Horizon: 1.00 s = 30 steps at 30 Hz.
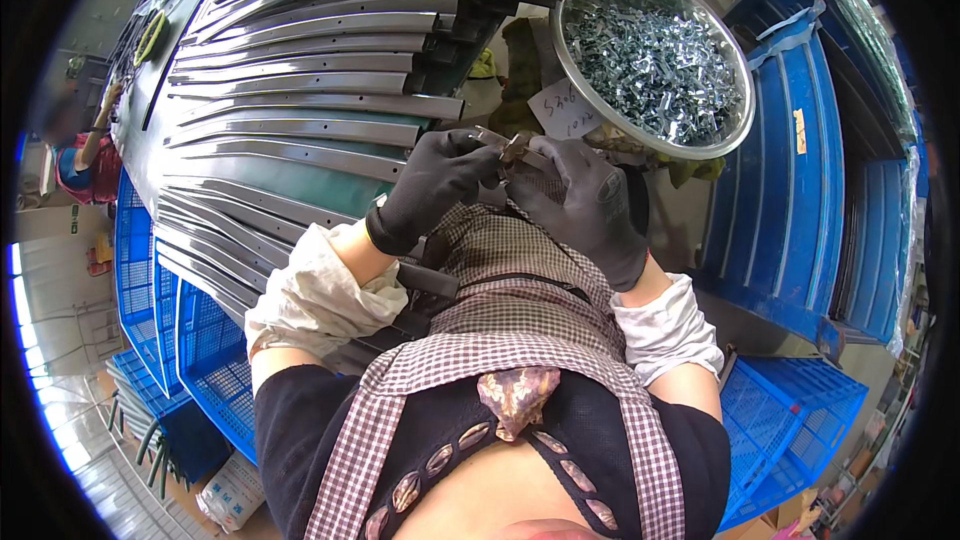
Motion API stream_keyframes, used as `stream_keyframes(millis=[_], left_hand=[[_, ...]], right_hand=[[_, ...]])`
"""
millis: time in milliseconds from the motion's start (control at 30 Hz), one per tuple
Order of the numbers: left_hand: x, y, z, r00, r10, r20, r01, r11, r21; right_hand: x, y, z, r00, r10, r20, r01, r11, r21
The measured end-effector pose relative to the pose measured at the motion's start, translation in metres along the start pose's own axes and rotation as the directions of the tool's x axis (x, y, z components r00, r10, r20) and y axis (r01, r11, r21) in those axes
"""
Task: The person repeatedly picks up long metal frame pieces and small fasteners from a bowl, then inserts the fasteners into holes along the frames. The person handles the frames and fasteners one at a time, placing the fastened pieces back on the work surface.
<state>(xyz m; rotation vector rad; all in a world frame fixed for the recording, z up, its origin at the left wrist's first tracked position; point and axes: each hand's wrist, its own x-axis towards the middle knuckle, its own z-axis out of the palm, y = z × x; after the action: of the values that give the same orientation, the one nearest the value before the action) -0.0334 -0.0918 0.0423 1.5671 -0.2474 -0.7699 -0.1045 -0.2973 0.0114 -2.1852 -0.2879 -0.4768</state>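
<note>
In front of my apron, my left hand (435,185) and my right hand (590,200), both in black gloves, meet with fingers pinched. Between their fingertips is a small metal piece (513,148), brownish where the light catches it. Both hands grip it; the fingers partly cover it, so its exact kind is unclear. Just left of my left hand lie the ends of several long, dark grey metal strips (310,105) with small holes near their ends. Beyond my right hand stands a round basin (745,105) heaped with small shiny metal clips (655,65).
A handwritten paper card (565,110) leans by the basin. To the right is a large blue metal bin (775,180), with a blue plastic crate (790,430) below it. Blue crates (215,340) stand along the left table edge. Another person (85,155) is at the far left.
</note>
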Motion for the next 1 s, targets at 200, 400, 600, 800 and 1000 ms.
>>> stream_keyframes(millis=[200,400,600,800,1000], left_hand=[[-0.002,-0.009,-0.015,0.819,0.549,0.170,-0.499,0.533,0.683],[-0.005,-0.047,-0.045,0.757,0.489,0.432,-0.509,0.028,0.860],[0.004,-0.041,-0.052,0.771,0.452,0.449,-0.535,0.077,0.841],[0.003,-0.050,-0.052,0.747,0.479,0.461,-0.586,0.147,0.797],[0.000,-0.049,-0.052,0.756,0.476,0.450,-0.592,0.201,0.781]], right_hand=[[-0.007,0.011,-0.016,0.982,0.168,0.089,-0.184,0.958,0.221],[-0.030,0.031,-0.016,0.861,0.403,0.310,-0.508,0.714,0.481],[-0.041,0.036,-0.002,0.882,0.281,0.379,-0.415,0.845,0.339],[-0.046,0.044,0.010,0.904,0.147,0.402,-0.254,0.940,0.226],[-0.046,0.047,0.007,0.889,0.056,0.455,-0.056,0.998,-0.015]])
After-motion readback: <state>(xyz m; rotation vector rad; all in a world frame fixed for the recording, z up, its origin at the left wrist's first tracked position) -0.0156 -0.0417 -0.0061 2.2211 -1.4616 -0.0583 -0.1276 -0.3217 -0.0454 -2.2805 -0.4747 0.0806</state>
